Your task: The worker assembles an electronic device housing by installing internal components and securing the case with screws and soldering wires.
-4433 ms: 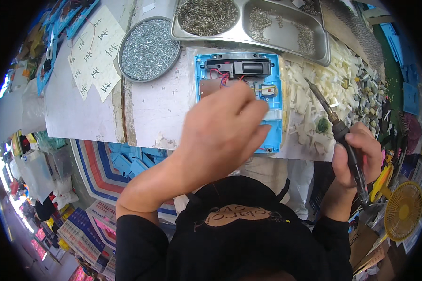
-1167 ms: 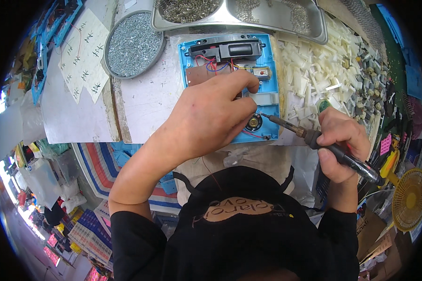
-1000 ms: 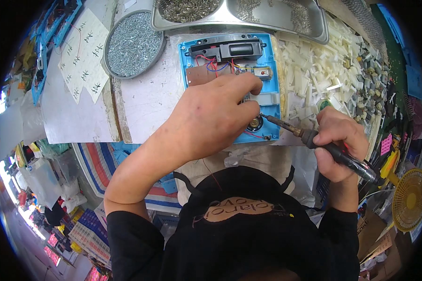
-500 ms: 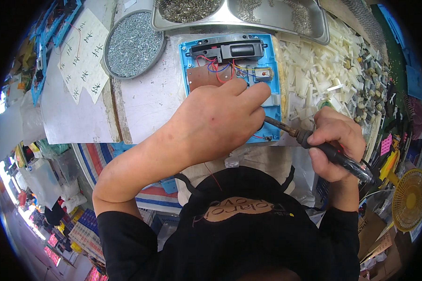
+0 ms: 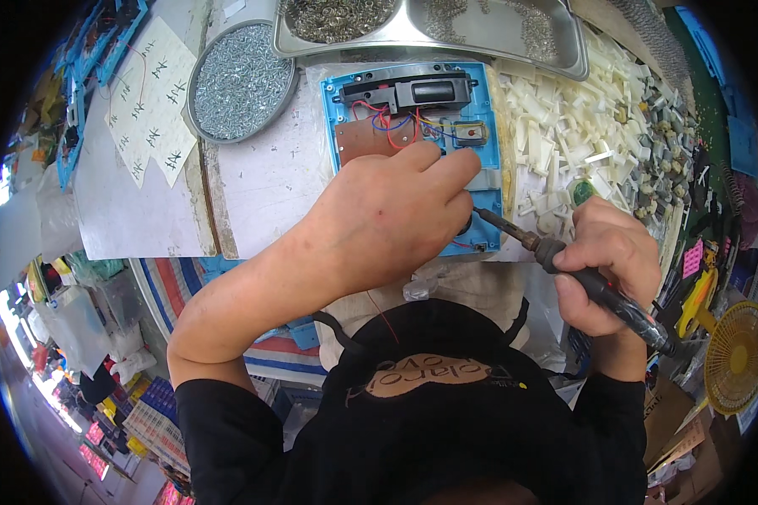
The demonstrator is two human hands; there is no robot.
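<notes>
My right hand [image 5: 608, 265] is closed round the dark handle of a soldering iron [image 5: 594, 284]. Its thin tip points up and left, ending beside the curled fingers of my left hand [image 5: 400, 206]. That hand lies over the lower part of a blue plastic housing [image 5: 495, 126], its fingertips bent down and hidden beneath it, so what they pinch does not show. Inside the housing are a black plastic unit [image 5: 434, 91], a brown board [image 5: 358, 139], a small metal-framed part [image 5: 470, 132], and red, blue and yellow wires [image 5: 387, 119].
A round tray of small silver screws [image 5: 242, 80] stands left of the housing, beside a sheet with handwritten marks [image 5: 150, 101]. Behind is a metal tray of small metal parts [image 5: 568, 66]. White plastic pieces [image 5: 556, 139] are heaped at right, with a yellow fan [image 5: 737, 360] lower down.
The soldering iron has tilted more steeply, its handle end swinging down as my right hand shifted slightly. The housing has slid a touch left, and my left hand stays nearly in place.
</notes>
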